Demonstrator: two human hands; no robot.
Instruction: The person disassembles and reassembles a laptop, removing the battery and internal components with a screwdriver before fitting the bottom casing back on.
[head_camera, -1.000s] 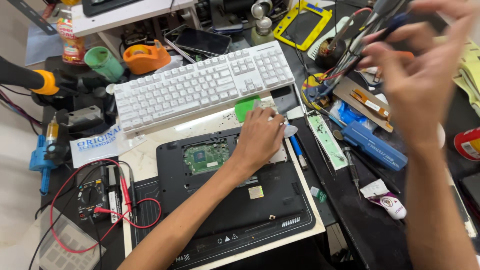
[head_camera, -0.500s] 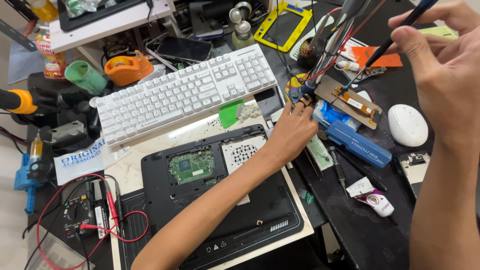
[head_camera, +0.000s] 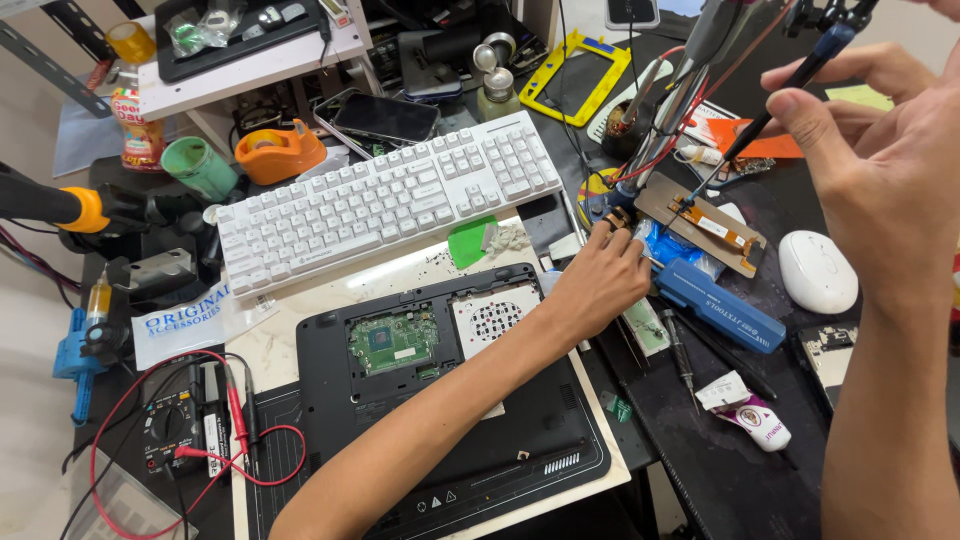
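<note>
My left hand (head_camera: 598, 278) reaches across the open black laptop base (head_camera: 450, 410) to the left corner of a small metal holder plate (head_camera: 700, 225). Its fingertips pinch that corner by a brass knob. An orange flex strip lies on the plate. My right hand (head_camera: 880, 170) is raised at the upper right and grips a slim dark pen-like tool (head_camera: 800, 75). The tool slants down toward the plate, with its tip just above the plate's far edge. The laptop's green circuit board (head_camera: 393, 343) and a perforated fan cover are exposed.
A white keyboard (head_camera: 390, 200) lies behind the laptop. A white mouse (head_camera: 818, 270), a blue tool case (head_camera: 718, 305) and loose screwdrivers sit right of it. A multimeter (head_camera: 175, 430) with red leads is at the left. An orange tape dispenser (head_camera: 280, 150), a green cup (head_camera: 200, 168) and a phone (head_camera: 385, 118) stand behind.
My left hand has left the laptop's inside and moved right to the corner of the metal holder plate. My right hand stays raised with the tool. The view has shifted.
</note>
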